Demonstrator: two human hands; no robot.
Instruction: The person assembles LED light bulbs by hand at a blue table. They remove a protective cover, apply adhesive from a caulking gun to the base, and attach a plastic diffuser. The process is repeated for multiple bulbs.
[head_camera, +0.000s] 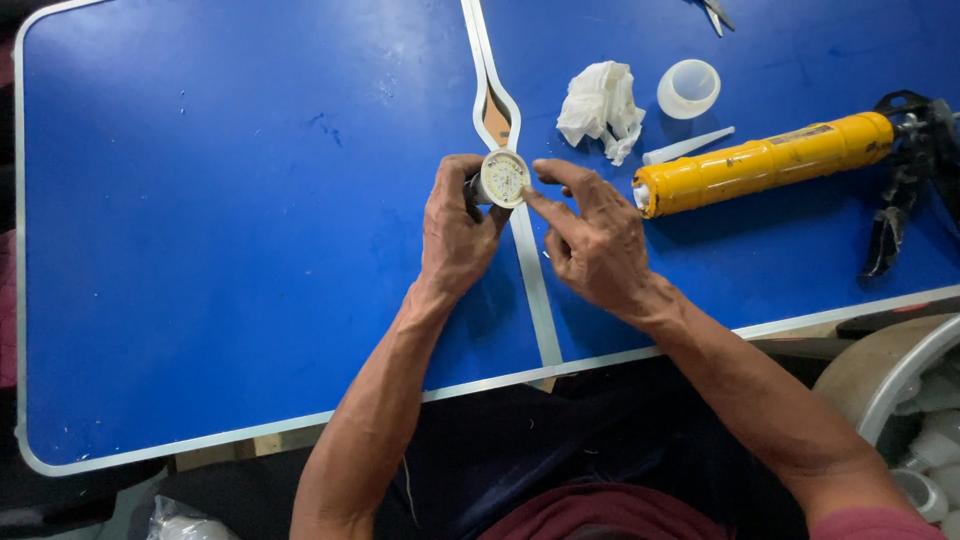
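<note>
item: lamp body (503, 178), small, round, held over the table (230, 230) seam; disc face points up at the camera, long axis running down into the fist. left hand (455, 235): fingers closed round its base. right hand (595, 245): forefinger and thumb pinching the disc rim, other fingers loosely curled. nearby: yellow caulk gun (765, 160), lying left-right; tissue (602, 105); white cap (688, 88).

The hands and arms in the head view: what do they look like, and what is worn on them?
Both are bare: no gloves, rings or watch show on the left hand or right hand. A dark red sleeve edge shows at the right upper arm.
</note>
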